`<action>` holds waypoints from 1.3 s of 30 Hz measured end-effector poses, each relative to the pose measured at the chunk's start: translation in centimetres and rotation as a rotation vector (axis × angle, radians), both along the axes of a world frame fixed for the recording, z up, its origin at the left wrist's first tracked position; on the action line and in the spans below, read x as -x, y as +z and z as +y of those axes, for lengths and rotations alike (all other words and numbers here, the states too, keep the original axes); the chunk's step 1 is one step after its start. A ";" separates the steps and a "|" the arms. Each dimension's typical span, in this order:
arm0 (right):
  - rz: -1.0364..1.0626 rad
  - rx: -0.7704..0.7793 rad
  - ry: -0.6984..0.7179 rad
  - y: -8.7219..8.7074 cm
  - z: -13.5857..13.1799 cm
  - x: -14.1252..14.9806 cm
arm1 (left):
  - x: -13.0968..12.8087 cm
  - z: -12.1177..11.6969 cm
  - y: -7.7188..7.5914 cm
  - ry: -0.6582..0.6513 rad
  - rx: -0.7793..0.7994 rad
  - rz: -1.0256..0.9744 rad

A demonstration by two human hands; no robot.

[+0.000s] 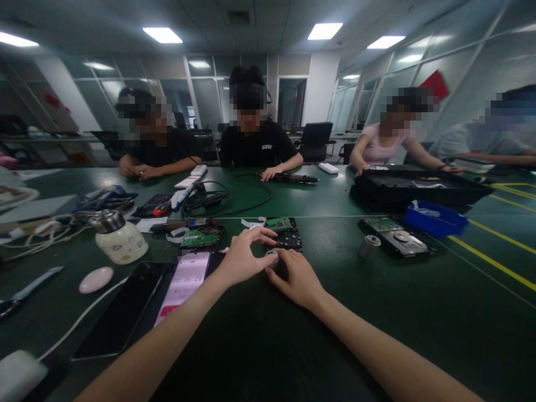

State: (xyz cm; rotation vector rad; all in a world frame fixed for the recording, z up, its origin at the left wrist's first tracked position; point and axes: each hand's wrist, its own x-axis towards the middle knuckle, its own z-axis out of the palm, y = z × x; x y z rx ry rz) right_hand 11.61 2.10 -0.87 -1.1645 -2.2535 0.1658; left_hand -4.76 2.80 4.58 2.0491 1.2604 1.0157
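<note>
Both my hands meet over a small silvery round part (272, 256) on the green table (335, 312). My left hand (243, 257) has its fingers curled, thumb and forefinger pinching toward that part. My right hand (297, 277) lies beside it with fingers bent around the same part. Just beyond them sits a black hard drive (288, 239) with a green circuit board (280, 223) behind it. Another green board (198, 239) lies to the left.
A phone with a pink timer screen (182, 285) and a dark tablet (121, 312) lie at left, near a white jar (119, 240). An opened drive (397, 237), a small roll (370, 245) and a blue bin (435, 218) sit at right. Several people work across the table.
</note>
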 end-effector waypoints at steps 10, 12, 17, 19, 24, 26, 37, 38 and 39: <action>-0.014 -0.004 -0.010 -0.1 0.1 0.1 | 0.0 -0.1 -0.1 -0.041 0.018 0.003; -0.006 -0.014 -0.006 -0.3 0.2 0.1 | -0.1 -0.1 -0.1 0.024 -0.034 0.025; -0.007 0.005 -0.008 -0.1 0.1 0.0 | -0.1 -0.1 -0.4 0.062 -0.059 0.009; -0.008 0.006 -0.008 0.0 0.1 0.0 | -0.3 -0.2 -0.5 0.040 -0.040 -0.007; -0.007 0.015 -0.018 0.1 0.0 0.1 | -0.1 -0.3 0.4 0.101 -0.049 -0.003; -0.003 0.018 -0.025 0.0 0.0 0.1 | 0.6 -0.3 1.5 0.099 -0.064 0.001; -0.003 0.022 -0.036 0.1 0.0 0.1 | 4.0 -1.1 3.0 -0.076 0.343 0.577; -0.004 0.020 -0.035 0.1 0.0 0.1 | 3.8 -1.3 2.7 -0.066 0.367 0.605; -0.005 0.020 -0.037 0.1 0.0 0.1 | 3.6 -1.4 2.4 -0.055 0.382 0.626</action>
